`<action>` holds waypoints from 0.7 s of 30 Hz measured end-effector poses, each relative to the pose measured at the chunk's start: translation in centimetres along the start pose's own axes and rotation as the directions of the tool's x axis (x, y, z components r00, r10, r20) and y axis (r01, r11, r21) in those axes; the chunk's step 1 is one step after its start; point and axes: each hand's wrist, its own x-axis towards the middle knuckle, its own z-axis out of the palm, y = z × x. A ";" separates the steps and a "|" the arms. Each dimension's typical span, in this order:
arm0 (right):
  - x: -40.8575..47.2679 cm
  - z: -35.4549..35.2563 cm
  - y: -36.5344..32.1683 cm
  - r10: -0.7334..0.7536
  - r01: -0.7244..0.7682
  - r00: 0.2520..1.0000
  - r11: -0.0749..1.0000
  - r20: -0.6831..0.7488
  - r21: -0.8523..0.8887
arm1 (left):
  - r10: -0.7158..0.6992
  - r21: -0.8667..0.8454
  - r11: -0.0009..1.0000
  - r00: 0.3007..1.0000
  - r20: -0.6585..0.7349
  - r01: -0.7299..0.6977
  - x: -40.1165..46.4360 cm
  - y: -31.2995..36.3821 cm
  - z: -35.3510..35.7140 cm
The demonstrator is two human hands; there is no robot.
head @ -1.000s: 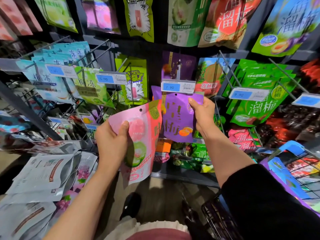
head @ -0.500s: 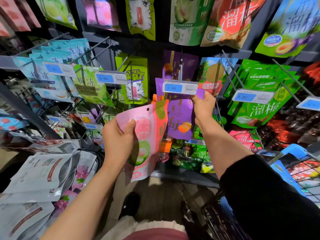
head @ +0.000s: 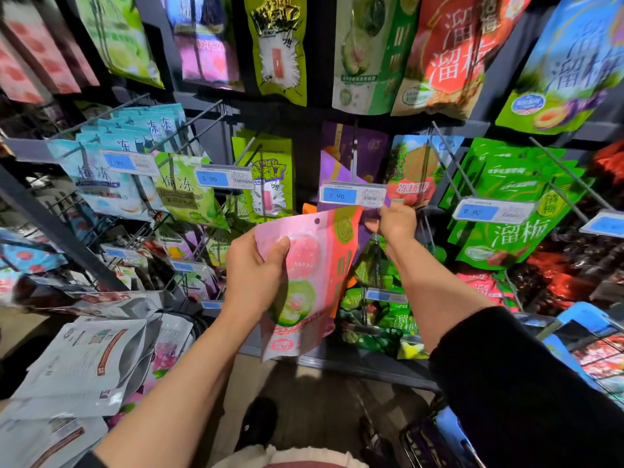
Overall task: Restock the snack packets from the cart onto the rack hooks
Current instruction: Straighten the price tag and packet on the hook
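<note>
Two hands up at the rack, so going near to far: left hand (head: 253, 270) grips a pink packet (head: 305, 285) by its left edge, thumb across the front, long axis roughly upright, hang hole at the top. Right hand (head: 395, 222) is further in and higher, pinching a purple packet (head: 341, 172) right under the 7.90 price tag (head: 353, 194). That hook (head: 354, 153) runs back from the tag, so the pink one's hole sits just below and left of it. Looks like the purple one goes on first.
</note>
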 end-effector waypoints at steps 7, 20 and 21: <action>-0.4 1.1 -1.6 0.154 -0.173 0.983 0.957 0.100 0.231 | 0.023 -0.022 1.000 0.998 0.050 -0.022 0.9 0.6 0.4; -9.3 -8.5 -14.0 -0.353 0.164 0.895 0.829 0.273 0.535 | 0.223 -0.280 0.949 0.937 0.267 -0.146 7.6 9.9 4.0; -9.7 -9.4 -15.6 -0.363 0.145 0.877 0.825 0.315 0.546 | 0.252 -0.314 0.935 0.932 0.262 -0.164 8.2 11.4 4.3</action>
